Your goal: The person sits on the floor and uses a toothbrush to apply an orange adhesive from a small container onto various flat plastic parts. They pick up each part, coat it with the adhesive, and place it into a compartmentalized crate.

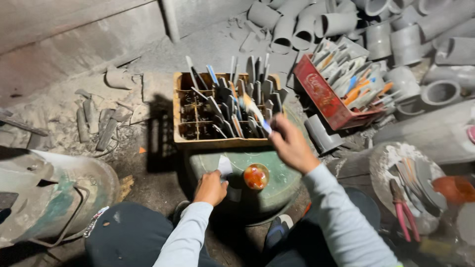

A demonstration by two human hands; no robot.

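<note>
My left hand [210,188] pinches a small pale flat piece [224,165] against the green drum top [277,170]. My right hand [291,143] is raised over the drum and grips one end of a long thin blade-like strip [255,112], which slants up into the yellow crate [184,142]. That crate is divided into cells and holds several upright grey strips. A small orange-red bowl [256,176] sits on the drum between my hands.
A red crate [321,96] of more strips stands to the right. Grey cylindrical pipes [341,24] pile up at the back right. Pink-handled pliers [403,210] lie on a round stone at right. A dented metal can [54,193] lies at left.
</note>
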